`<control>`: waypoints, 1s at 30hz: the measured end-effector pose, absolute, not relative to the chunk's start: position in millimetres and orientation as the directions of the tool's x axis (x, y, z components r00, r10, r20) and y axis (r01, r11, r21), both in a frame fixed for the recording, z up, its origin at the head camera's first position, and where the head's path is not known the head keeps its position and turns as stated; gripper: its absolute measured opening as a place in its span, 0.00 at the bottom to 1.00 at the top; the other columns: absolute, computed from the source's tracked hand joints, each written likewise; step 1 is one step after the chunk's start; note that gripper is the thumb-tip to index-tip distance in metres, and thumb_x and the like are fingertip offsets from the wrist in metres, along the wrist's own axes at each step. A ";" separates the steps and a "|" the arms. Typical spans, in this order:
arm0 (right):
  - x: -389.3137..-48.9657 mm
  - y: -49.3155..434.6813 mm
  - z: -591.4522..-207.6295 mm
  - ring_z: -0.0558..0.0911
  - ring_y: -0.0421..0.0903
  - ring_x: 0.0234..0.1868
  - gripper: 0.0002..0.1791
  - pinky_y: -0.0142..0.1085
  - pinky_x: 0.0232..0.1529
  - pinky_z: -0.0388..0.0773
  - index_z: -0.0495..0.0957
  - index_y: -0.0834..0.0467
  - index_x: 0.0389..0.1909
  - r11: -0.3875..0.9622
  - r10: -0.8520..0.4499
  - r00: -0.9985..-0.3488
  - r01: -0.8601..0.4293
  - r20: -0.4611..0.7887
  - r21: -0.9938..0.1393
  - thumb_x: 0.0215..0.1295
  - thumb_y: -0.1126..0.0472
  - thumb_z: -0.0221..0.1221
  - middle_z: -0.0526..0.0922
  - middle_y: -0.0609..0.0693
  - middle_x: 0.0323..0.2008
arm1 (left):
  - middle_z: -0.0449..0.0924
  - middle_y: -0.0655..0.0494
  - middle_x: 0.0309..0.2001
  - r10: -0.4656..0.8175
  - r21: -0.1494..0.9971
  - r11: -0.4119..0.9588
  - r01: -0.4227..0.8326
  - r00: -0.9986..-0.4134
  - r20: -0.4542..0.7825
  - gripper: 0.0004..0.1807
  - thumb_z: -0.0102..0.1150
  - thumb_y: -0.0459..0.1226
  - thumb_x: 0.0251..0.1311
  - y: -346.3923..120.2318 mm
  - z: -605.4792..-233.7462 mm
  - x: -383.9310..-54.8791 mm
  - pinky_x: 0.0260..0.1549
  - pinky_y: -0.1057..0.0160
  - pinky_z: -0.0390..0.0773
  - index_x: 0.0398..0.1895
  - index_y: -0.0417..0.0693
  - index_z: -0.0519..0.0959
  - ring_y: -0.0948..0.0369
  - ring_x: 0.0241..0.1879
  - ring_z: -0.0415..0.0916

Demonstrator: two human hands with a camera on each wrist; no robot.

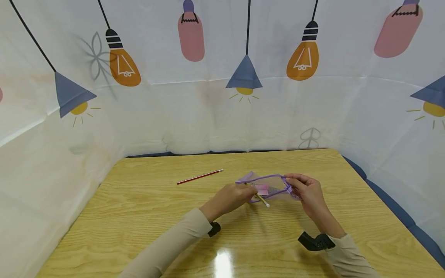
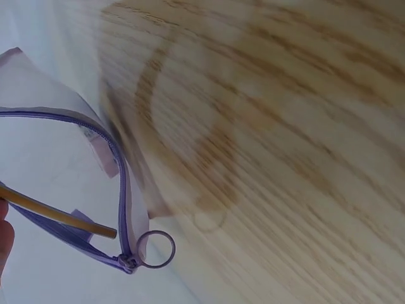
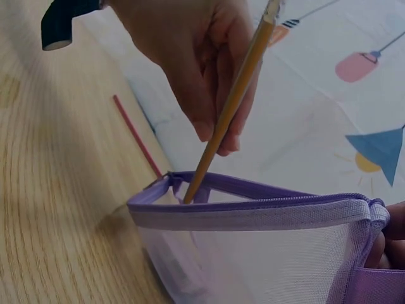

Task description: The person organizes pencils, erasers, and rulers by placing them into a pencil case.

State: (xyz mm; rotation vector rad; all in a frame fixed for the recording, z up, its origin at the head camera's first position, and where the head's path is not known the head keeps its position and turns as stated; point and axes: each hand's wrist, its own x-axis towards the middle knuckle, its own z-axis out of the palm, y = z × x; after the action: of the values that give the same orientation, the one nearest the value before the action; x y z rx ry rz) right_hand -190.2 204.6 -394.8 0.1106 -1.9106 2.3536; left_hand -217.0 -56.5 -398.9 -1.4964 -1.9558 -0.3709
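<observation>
In the head view my left hand (image 1: pixel 233 197) pinches a yellow pencil (image 1: pixel 262 200) with a white eraser end. The right wrist view shows that pencil (image 3: pixel 235 100) slanting down, its lower end inside the open mouth of a purple mesh zipper pouch (image 3: pixel 266 250). My right hand (image 1: pixel 310 193) grips the pouch at one end of its zipper. A pink item (image 1: pixel 262 189), its kind unclear, shows inside the pouch. The pouch's ring-shaped zipper pull (image 2: pixel 156 249) hangs at the other end in the left wrist view.
A dark red pencil (image 1: pixel 199 177) lies on the wooden table (image 1: pixel 146 208), left of the pouch and farther back. A white cloth (image 1: pixel 222 119) printed with lamps and bulbs surrounds the back and sides of the table. Black wrist devices (image 1: pixel 315 242) sit on both wrists.
</observation>
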 end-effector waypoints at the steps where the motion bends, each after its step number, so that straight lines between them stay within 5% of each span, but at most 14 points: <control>1: -190.4 204.4 -395.0 0.77 0.37 0.20 0.06 0.26 0.19 0.72 0.87 0.59 0.35 -0.202 0.029 -0.992 -0.129 0.126 -0.971 0.66 0.65 0.61 0.85 0.48 0.27 | 0.80 0.59 0.26 0.755 -0.148 0.320 0.936 -0.157 0.637 0.10 0.68 0.28 0.54 -55.8 -399.8 -217.7 0.19 0.78 0.69 0.37 0.45 0.78 0.69 0.19 0.70; 14: -189.4 201.1 -393.1 0.77 0.36 0.21 0.07 0.26 0.20 0.72 0.86 0.60 0.36 -0.196 -0.034 -0.987 -0.150 0.160 -0.969 0.68 0.66 0.59 0.85 0.48 0.29 | 0.81 0.61 0.25 0.749 -0.167 0.456 0.874 -0.276 0.602 0.07 0.68 0.31 0.55 -41.3 -404.2 -219.0 0.16 0.75 0.68 0.34 0.47 0.79 0.69 0.17 0.68; 24: -188.9 202.7 -393.2 0.78 0.36 0.23 0.07 0.26 0.21 0.74 0.86 0.61 0.37 -0.192 -0.033 -0.985 -0.157 0.167 -0.969 0.67 0.66 0.59 0.85 0.47 0.29 | 0.84 0.59 0.33 0.745 -0.207 0.572 0.794 -0.397 0.536 0.05 0.65 0.36 0.60 -26.5 -408.1 -216.7 0.22 0.73 0.76 0.37 0.46 0.81 0.68 0.26 0.79; 30: -187.7 202.9 -392.8 0.77 0.37 0.23 0.07 0.26 0.21 0.73 0.86 0.61 0.37 -0.182 -0.024 -0.987 -0.155 0.161 -0.971 0.67 0.65 0.60 0.85 0.46 0.29 | 0.83 0.56 0.32 0.746 -0.226 0.581 0.782 -0.400 0.533 0.02 0.63 0.34 0.62 -19.6 -406.2 -217.8 0.22 0.72 0.76 0.35 0.44 0.80 0.65 0.27 0.80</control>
State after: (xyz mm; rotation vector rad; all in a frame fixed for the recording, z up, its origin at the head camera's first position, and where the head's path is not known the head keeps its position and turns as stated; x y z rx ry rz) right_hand -187.7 202.9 -392.8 0.2135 -1.9520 2.3417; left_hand -217.8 -19.6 -406.2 -1.2108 -2.2168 -0.0796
